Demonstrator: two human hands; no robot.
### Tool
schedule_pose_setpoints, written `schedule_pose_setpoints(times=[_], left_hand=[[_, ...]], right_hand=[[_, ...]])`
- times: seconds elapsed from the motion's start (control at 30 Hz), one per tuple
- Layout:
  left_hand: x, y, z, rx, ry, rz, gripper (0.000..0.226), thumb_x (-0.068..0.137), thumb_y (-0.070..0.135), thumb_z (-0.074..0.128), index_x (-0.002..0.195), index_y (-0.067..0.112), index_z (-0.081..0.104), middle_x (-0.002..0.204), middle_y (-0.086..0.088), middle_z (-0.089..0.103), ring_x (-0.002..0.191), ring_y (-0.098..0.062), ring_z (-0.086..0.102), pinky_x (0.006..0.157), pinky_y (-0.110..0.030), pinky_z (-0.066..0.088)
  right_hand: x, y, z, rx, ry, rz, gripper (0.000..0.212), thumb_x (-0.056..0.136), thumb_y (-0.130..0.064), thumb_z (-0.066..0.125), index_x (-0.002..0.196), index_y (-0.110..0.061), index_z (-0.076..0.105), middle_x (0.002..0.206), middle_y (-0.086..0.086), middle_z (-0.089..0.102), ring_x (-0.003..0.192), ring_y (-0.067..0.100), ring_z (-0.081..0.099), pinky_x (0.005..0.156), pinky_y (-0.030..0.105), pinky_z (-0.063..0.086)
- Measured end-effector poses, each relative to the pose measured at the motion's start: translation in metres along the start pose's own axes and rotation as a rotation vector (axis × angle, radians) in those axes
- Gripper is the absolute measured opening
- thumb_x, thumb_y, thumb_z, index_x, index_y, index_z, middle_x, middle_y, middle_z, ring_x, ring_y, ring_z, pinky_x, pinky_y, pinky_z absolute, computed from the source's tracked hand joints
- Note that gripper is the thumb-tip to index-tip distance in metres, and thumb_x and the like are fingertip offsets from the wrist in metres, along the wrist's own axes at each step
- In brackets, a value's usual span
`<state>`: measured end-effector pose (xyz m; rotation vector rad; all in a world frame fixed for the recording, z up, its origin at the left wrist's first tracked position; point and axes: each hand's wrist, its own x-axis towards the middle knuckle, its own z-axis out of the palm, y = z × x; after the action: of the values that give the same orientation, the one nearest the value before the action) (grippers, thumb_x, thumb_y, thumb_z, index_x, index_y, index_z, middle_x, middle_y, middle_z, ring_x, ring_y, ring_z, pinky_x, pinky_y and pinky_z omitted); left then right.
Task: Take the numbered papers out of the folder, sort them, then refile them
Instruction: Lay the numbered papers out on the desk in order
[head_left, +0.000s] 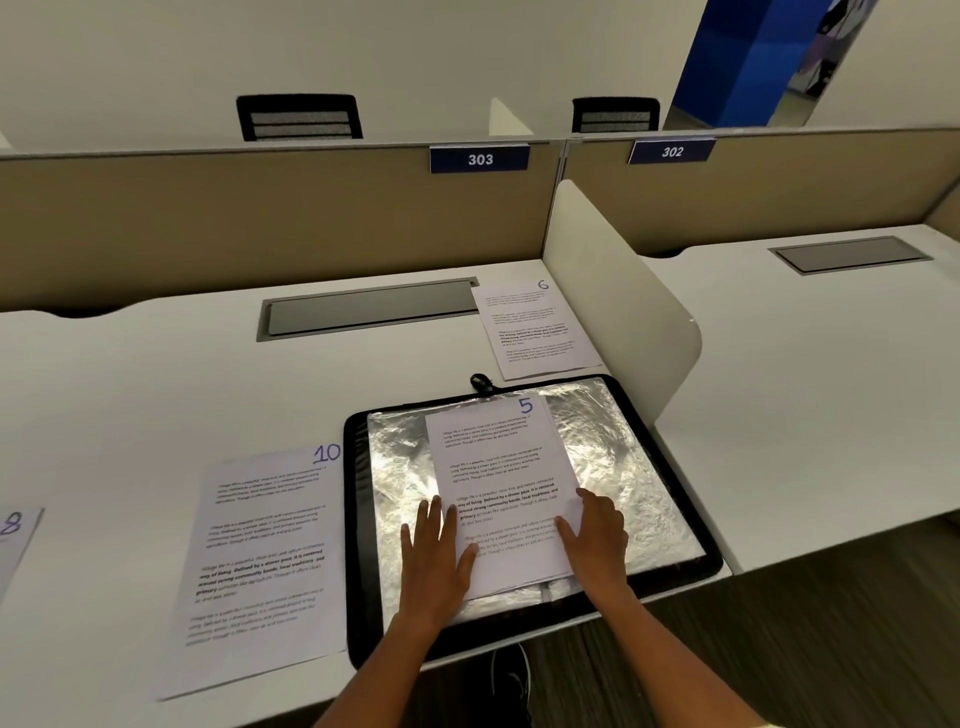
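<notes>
Both my hands lie flat with straight fingers on sheet 5, left hand at its left edge, right hand at its right. It rests atop the open black folder; sheets 10, 8 and 6 lie on the desk.

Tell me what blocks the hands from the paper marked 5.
Nothing visible does. The left hand and right hand already rest on the paper marked 5, which lies topmost on the open folder.
</notes>
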<state>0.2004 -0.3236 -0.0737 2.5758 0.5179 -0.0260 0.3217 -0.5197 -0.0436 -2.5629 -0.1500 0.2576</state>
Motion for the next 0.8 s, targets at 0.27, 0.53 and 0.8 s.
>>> schedule_pose_setpoints(times=[0.27,0.53,0.8], left_hand=[[0.002,-0.002,-0.002,0.002,-0.021,0.0,0.087,0.084,0.065,0.009,0.156,0.018,0.002,0.162,-0.001,-0.01,0.146,-0.013,-0.018,0.118,-0.036,-0.018],[0.005,-0.005,-0.008,-0.014,-0.049,0.007,0.078,0.098,0.058,0.035,0.156,0.017,0.002,0.163,-0.001,-0.008,0.143,-0.008,-0.021,0.117,-0.034,-0.019],[0.008,-0.004,-0.012,-0.235,0.006,0.042,0.071,0.099,0.039,0.051,0.155,0.019,0.012,0.164,0.002,0.001,0.147,-0.007,-0.013,0.119,-0.029,-0.01]], right_hand=[[0.001,-0.005,-0.004,0.085,0.103,-0.022,0.029,0.096,-0.01,0.059,0.125,-0.011,0.059,0.106,0.005,0.061,0.097,0.02,0.055,0.083,0.032,0.042],[0.002,-0.002,-0.008,0.14,0.145,0.032,0.013,0.098,-0.014,0.06,0.106,-0.008,0.068,0.098,0.006,0.068,0.083,0.017,0.057,0.073,0.029,0.043],[-0.005,-0.007,-0.015,0.262,0.236,0.033,0.012,0.101,-0.013,0.055,0.094,-0.015,0.065,0.084,-0.004,0.063,0.078,0.016,0.06,0.065,0.027,0.042]])
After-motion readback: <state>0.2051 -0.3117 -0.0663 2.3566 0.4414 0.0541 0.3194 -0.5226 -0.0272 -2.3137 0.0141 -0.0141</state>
